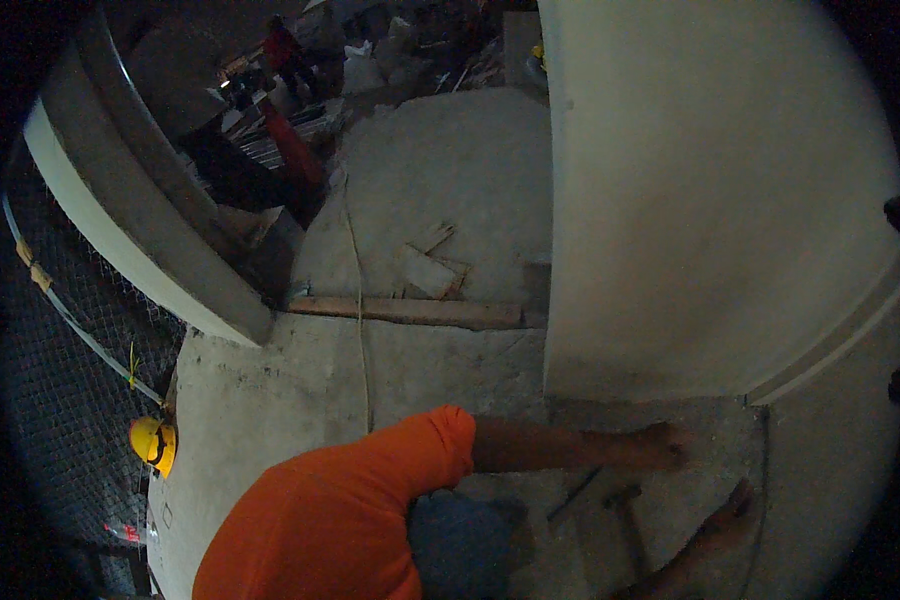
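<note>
My left arm, in an orange sleeve, stretches to the right, and my left hand (658, 446) is low over the concrete floor by the wall's foot. Its fingers are dark and smeared, so any grip is hidden. From the lower edge comes my right forearm; my right hand (727, 512) has its fingers stretched out near the floor, with nothing visible in it. Between the two arms lies a hammer-like tool (628, 520) with a dark head. A thin dark rod (574, 494) is left of it. My bent knee in blue cloth (460, 545) shows under the left arm.
A pale wall (690, 200) rises at the right. Further off, a long wooden plank (420, 312) crosses the floor, with a cord (356, 260) over it and broken boards (432, 270) beyond. A yellow hard hat (154, 445) sits left by dark mesh. A person in red (285, 55) stands far back.
</note>
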Demonstrator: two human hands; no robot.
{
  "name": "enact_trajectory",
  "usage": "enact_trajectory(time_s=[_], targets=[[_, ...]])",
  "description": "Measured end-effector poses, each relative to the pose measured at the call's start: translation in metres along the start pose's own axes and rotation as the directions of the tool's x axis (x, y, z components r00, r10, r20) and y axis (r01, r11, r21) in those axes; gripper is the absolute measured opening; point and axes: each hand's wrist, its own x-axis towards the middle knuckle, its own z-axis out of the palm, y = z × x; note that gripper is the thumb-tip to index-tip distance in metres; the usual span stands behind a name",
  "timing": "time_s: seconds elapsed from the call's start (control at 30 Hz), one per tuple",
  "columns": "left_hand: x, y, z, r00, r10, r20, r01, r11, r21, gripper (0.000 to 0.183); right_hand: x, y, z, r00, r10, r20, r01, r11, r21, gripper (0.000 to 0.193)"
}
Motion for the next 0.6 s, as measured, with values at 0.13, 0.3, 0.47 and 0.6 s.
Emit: enact_trajectory(time_s=[0.13,0.3,0.47,0.6], targets=[[-0.010,-0.006,-0.007,0.973,-0.156,0.167,0.113,0.964,0.243,0.026,0.026,0.020,-0.027,0.991,-0.115,-0.074,0.090,0.955,-0.283,0.041],[-0.026,0.051,-0.017,0.939,0.343,-0.041,-0.325,0.917,0.230,0.058,0.012,-0.011,-0.046,0.955,-0.279,-0.102,0.227,0.907,-0.355,0.028],[0.014,0.111,-0.026,0.640,0.758,0.128,-0.714,0.525,0.462,0.040,-0.003,-0.063,-0.068,0.875,-0.482,0.053,0.484,0.866,-0.123,0.021],[0.024,0.119,-0.034,0.552,0.795,0.251,-0.766,0.363,0.531,0.018,-0.008,-0.078,-0.079,0.786,-0.617,0.045,0.619,0.785,-0.028,0.012]])
